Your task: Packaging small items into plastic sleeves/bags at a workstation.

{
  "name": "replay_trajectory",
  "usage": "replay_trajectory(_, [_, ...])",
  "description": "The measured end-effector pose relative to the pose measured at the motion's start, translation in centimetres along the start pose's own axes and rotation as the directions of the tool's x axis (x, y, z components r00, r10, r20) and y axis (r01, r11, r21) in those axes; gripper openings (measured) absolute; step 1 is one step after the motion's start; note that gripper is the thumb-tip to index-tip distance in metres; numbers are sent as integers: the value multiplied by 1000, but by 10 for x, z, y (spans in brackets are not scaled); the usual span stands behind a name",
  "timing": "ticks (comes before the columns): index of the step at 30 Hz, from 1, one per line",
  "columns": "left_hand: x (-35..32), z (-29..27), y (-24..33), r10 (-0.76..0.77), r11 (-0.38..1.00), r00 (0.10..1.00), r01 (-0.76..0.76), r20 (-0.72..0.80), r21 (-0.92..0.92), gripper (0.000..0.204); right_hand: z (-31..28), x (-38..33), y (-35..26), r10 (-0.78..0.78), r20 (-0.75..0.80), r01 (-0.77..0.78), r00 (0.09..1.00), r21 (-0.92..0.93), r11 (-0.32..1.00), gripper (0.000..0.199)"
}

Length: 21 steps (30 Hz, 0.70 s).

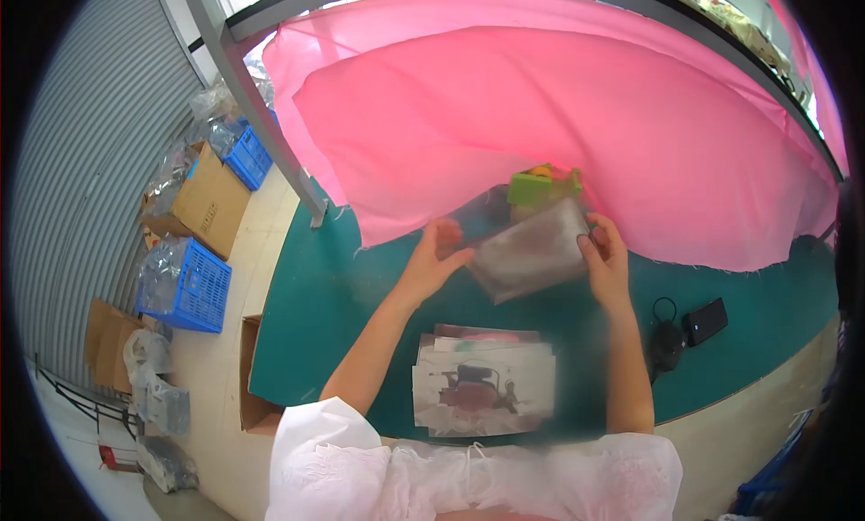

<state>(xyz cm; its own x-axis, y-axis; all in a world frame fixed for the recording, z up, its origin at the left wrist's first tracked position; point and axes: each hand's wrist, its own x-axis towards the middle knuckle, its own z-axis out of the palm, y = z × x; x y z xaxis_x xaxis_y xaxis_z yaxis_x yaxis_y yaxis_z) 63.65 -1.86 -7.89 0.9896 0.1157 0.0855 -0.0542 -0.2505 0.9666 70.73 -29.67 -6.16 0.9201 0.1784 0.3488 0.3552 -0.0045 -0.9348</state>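
A greyish see-through plastic bag [532, 253], flat and tilted, is held above the green table. Between the thumb and fingers of my right hand [606, 258] its right edge is pinched. My left hand [436, 262] is at the bag's left end, thumb and fingers apart, the thumb tip close to the corner; whether it touches is blurred. Below the bag, nearer to me, lies a stack of printed picture sheets [485, 388], the top one showing a dark red machine-like item. Just beyond the bag sits a bright green and yellow plastic thing [533, 190], partly hidden by it.
Pink cloth [505, 98] hangs from a grey metal frame [248, 80] onto the green table [360, 287]. A black rectangular device [705, 322] and a dark cabled object [666, 343] lie at the right. Blue crates [205, 291] and a cardboard box [209, 201] stand on the floor at left.
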Motion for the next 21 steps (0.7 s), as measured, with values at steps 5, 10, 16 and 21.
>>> replay_trajectory(5, [0,9,47,345,851,914,-400,212,339,58,1,15,-39,-199,149,224,969,-173,959,35])
replay_trajectory(10, [-2,36,50,145,988,984,-150,101,46,47,34,16,-52,-173,54,177,983,-74,981,44])
replay_trajectory(16, [1,44,42,177,942,950,-239,-258,-235,54,66,7,-32,-6,247,-66,969,282,957,53])
replay_trajectory(21, [-12,43,52,163,975,986,-168,-47,-145,68,74,11,-4,5,-21,1,1000,261,965,46])
